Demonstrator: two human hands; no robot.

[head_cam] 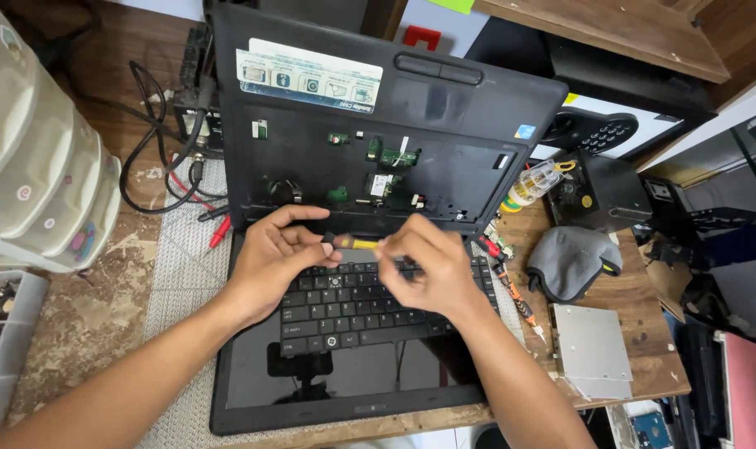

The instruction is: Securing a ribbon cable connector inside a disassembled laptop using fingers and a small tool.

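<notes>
Head view showed a dismantled black laptop [378, 108] filling the surface's [95, 324] middle, its loose keyboard [353, 308] lying on the screen. Above the keyboard, left hand [274, 258] and right hand [428, 270] fingers pinched what looked like a small yellow-handled screwdriver [355, 243].

Black laptop [378, 125] with green boards; yellow-handled screwdriver [357, 243]; grey cloth [569, 259] at three o'clock; brown counter [87, 316].

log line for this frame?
left hand: pinches yellow tool | right hand: pinches same tool | under: loose keyboard on laptop
</notes>
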